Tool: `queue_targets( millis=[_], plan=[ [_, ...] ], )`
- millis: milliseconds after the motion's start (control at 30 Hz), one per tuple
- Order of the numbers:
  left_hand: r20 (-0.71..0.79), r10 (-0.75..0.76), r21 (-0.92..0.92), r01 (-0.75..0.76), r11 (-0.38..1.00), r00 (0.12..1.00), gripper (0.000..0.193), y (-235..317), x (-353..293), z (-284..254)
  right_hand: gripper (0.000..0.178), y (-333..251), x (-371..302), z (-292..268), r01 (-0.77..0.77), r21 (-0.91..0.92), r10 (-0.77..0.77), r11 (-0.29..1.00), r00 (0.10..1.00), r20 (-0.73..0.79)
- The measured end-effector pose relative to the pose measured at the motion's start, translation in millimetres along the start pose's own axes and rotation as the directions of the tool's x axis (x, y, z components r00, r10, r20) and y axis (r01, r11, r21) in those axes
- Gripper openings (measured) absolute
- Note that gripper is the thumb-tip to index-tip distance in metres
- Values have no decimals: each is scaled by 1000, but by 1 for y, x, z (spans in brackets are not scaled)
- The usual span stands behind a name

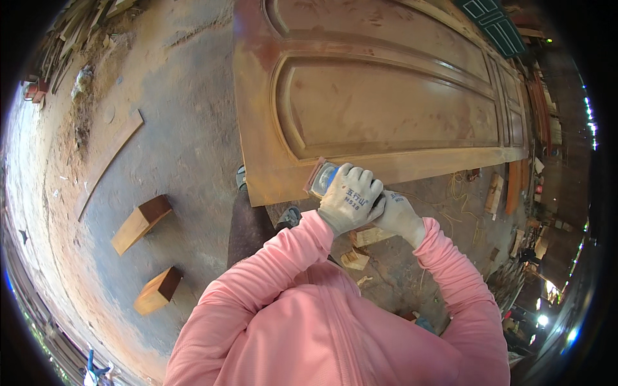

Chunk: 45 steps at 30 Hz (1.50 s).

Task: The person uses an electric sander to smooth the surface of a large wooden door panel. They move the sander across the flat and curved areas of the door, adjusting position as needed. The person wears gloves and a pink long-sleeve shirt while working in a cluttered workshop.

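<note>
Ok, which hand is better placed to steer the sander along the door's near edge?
Probably the left hand: it wraps the sander close to its reddish end, by the door. The right hand sits farther back, its hold mostly hidden.

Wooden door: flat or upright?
Lying flat: the wooden door has its panelled face turned up toward the down-looking camera.

Left hand (351,197) curled beside right hand (399,216)

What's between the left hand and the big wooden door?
A handheld sander, gripped by the left hand at the near edge of the panelled wooden door. The head view shows it; contact with the wood is unclear.
</note>
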<state>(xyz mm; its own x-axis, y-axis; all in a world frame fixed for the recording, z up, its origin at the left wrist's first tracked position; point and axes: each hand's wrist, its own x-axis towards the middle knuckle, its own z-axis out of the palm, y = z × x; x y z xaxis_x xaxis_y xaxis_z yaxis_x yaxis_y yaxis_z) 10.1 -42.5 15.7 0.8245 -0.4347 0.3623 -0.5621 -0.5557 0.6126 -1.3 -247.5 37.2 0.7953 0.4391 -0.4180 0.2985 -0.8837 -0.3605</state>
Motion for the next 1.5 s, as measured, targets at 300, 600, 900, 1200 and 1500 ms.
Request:
queue_targets(
  millis=[300,600,900,1200,1500],
  plan=[
    [-68,-146,91,151,984,987,29,-9,1,-15,47,-13,39,-23,97,-35,-93,995,991,91],
    [-73,-229,151,238,960,971,29,-20,4,-17,39,-6,65,-18,134,-63,-126,989,986,110],
    [121,-181,106,168,980,976,48,-11,65,19,39,64,80,-85,58,-255,24,965,950,310],
    [254,-318,43,318,947,913,61,-41,66,-16,36,41,129,-96,79,-226,22,971,911,412],
    [304,-321,-22,343,939,897,59,-32,112,15,43,86,119,-120,7,-188,70,982,915,398]
  ],
)
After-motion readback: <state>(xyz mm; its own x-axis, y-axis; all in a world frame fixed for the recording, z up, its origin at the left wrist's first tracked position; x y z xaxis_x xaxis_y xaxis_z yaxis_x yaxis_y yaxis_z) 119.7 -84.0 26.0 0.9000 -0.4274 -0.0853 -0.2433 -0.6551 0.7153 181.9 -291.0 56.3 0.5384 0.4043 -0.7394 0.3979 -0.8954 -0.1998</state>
